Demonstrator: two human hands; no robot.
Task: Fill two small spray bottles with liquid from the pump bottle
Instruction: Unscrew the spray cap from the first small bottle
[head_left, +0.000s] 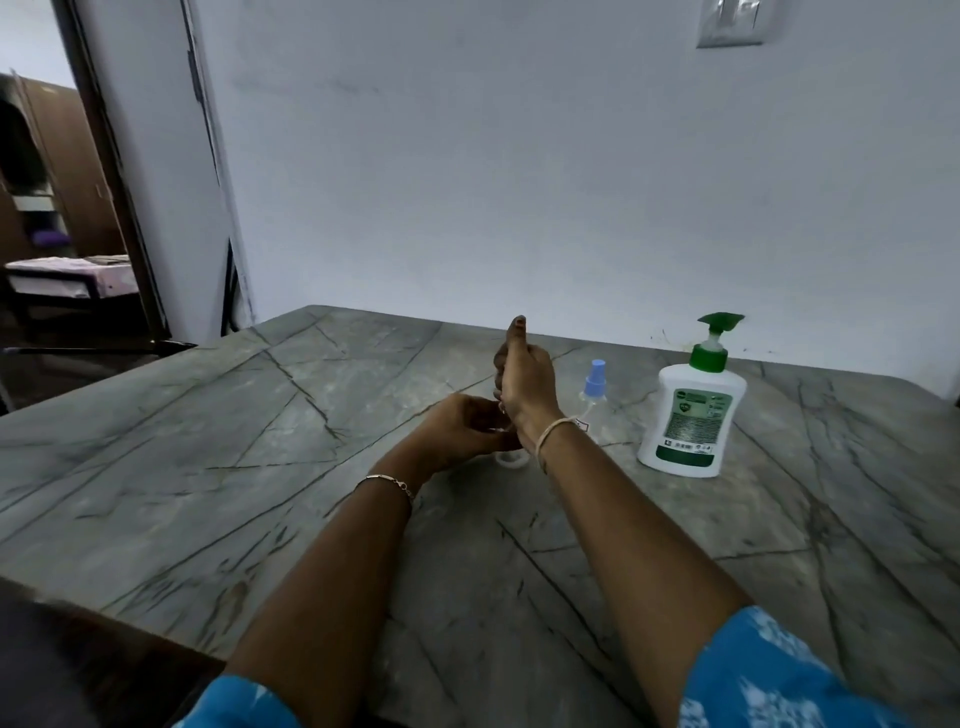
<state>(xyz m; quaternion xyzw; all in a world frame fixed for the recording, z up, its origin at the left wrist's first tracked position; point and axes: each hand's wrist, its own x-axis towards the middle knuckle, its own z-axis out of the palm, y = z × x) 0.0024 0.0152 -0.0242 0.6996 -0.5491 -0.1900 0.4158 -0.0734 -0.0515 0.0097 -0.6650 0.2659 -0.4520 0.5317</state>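
Observation:
A white pump bottle (688, 415) with a green pump head stands on the grey stone table (208, 441) at the right. Just left of it stands a small clear spray bottle (594, 387) with a blue cap. My left hand (462, 428) and my right hand (522, 376) meet at the table's middle, both closed around a second small clear bottle (510, 459). Only its clear base shows below my hands. My left hand grips its lower body. My right hand is closed over its top, thumb pointing up.
A white wall rises behind the table, with a switch plate (730, 23) at the upper right. An open doorway (62, 208) to another room lies at the left. The table's near left edge drops to a dark area.

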